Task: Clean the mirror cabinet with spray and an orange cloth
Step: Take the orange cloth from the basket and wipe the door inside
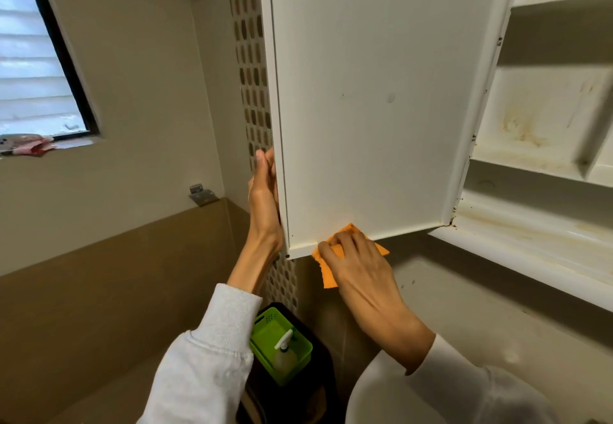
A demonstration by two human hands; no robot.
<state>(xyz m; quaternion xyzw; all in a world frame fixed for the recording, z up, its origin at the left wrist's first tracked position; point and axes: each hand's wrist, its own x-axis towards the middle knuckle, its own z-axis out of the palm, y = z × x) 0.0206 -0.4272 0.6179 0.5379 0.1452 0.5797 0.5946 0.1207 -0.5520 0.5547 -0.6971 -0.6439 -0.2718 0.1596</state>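
**Orange cloth at the bottom edge of the open cabinet door**

The flat white inner face of the cabinet door point(371, 98) stands swung open, smooth and matte, with faint vertical streaks and a small smudge near its middle. The left hand point(265, 198) grips the door's outer left edge, fingers wrapped round behind it and the thumb lying along the front. The right hand point(358, 267) presses a thin, square orange cloth point(331, 274) against the door's lower edge — fingers curled and clamped on the fabric, one corner poking up above the knuckles, another hanging limp below. Both wrists emerge from soft pale-grey knitted sleeves point(212, 350).

To the right, the white cabinet interior point(544, 124) shows its shelves and dividers, mottled with yellow-brown stains; dark specks gather at the hinge corner.

Lower down, between the arms, a bright green plastic basket point(300, 354) with a perforated wall holds a spray bottle with a white trigger head point(284, 340) — well apart from both hands. A strip of oval mosaic tile point(252, 68) runs up the wall behind the door, and a louvred window with a dark frame point(30, 58) sits far left.
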